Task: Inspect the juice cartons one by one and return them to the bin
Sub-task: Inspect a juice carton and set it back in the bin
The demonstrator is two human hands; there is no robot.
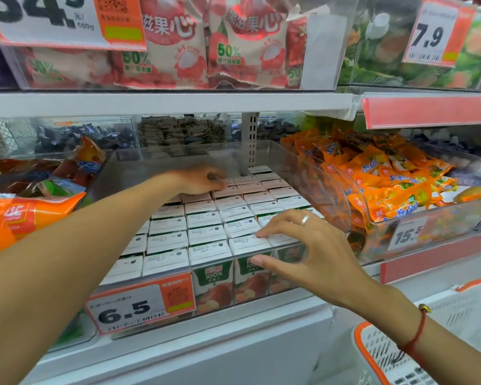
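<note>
The cartons (pixel 206 234) stand packed in tight rows inside a clear bin (pixel 328 187) on the middle shelf (pixel 178 354), white tops up, the front row showing green and red fruit labels through the bin's front wall. The left hand (pixel 197 180) reaches to the back rows, palm down; its fingers curl onto the carton tops there, but whether that grip actually pinches one carton cannot be told, since the fingertips are hidden behind the hand. The right hand (pixel 303 245) is at the front right of the bin, its grip open: fingers spread and lightly bent, fingertips touching the tops of front-row cartons, thumb in front of the bin's wall, holding nothing. It wears a ring (pixel 305 220), and a red cord (pixel 415 334) circles the wrist. A price tag (pixel 139 304) reading 6.5 hangs at the bin's front left. Beside the bin on the right lies another clear bin of orange packets (pixel 383 179); orange bags (pixel 34 215) sit to the left. A white basket (pixel 386 354) with orange trim is at lower right
</note>
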